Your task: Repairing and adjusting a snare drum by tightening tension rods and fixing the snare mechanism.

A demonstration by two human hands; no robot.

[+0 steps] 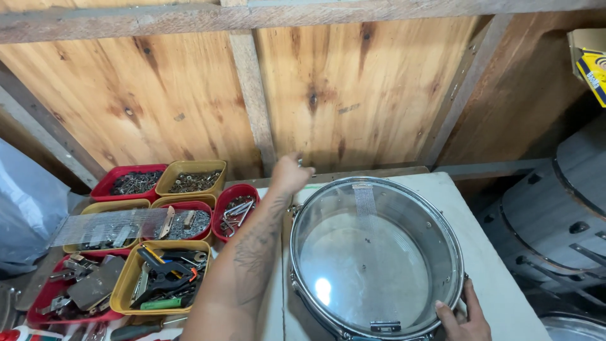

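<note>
Drum [372, 252] lies flat, clear head up; right hand [464, 319] grips its near rim, left hand [289, 173] pinches its far rim.

A: You're in a workshop, a rough wooden shed by the look of it. Bare plank wall [353, 88] with exposed studs right in front of you.

B: What else shows it?

A: Red and yellow plastic trays [189, 177] of screws, washers and clamps on your left, a clear-headed metal-rimmed snare drum [372, 252] on the pale bench [499, 278], grey unfinished drum shells [555, 215] stacked at your right.
</note>
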